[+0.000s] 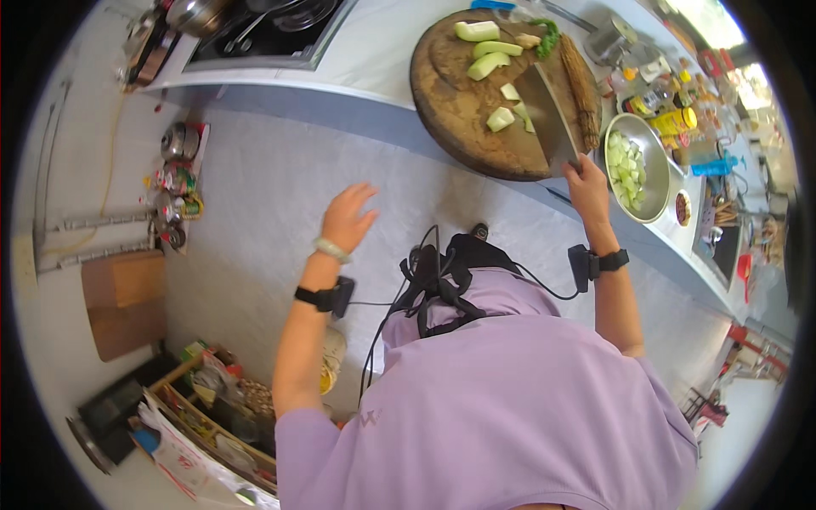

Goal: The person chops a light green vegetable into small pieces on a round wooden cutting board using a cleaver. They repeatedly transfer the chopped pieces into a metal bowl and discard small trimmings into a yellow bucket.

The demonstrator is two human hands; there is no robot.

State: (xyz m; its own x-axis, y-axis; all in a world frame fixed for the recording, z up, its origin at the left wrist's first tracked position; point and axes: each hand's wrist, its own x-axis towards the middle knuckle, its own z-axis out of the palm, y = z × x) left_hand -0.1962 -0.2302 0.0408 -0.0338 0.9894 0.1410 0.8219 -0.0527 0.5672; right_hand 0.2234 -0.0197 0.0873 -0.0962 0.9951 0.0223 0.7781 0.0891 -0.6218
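My right hand [585,185] grips the handle of a cleaver [551,121], whose broad blade lies over the right part of a round wooden chopping board [452,115]. Left of the blade are pale green gourd chunks [500,119]. Farther back on the board lie longer gourd pieces [488,64], a small pale piece that looks like ginger, and a green leafy bit [548,39]. A long brown fibrous item [577,89] rests along the board's right side. My left hand [347,217] is empty above the floor, fingers apart. A metal bowl [660,185] right of the board holds cut gourd.
Bottles [672,121] and a metal pot [612,39] crowd the counter behind the bowl. A small dish [683,209] stands beside it. The stove [255,54] is at the back left. Pots stand by the left wall; a wooden crate [185,373] sits lower left.
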